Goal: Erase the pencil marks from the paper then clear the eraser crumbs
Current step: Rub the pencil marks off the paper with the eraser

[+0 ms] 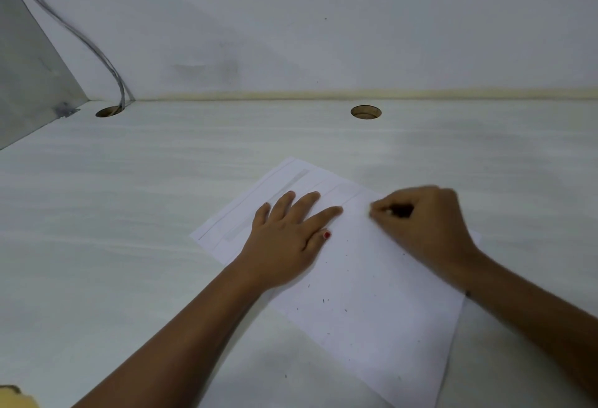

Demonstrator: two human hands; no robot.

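A white sheet of paper (pixel 372 294) lies tilted on the pale desk, with faint ruled lines near its far left edge. Several small dark eraser crumbs (pixel 324 300) are scattered over its middle and near part. My left hand (pixel 288 239) lies flat on the sheet's left part with fingers straight and spread. My right hand (pixel 424 223) is blurred, with fingers curled and pinched round a small thing at the fingertips, pressed against the paper; the thing itself is mostly hidden, with only a dark and whitish bit showing.
The pale wood-grain desk (pixel 129 213) meets a white wall at the back. Two round cable holes (pixel 366 112) (pixel 109 111) sit near the back edge, with grey cables (pixel 120 90) running into the left one. A grey panel (pixel 29 83) stands at the far left.
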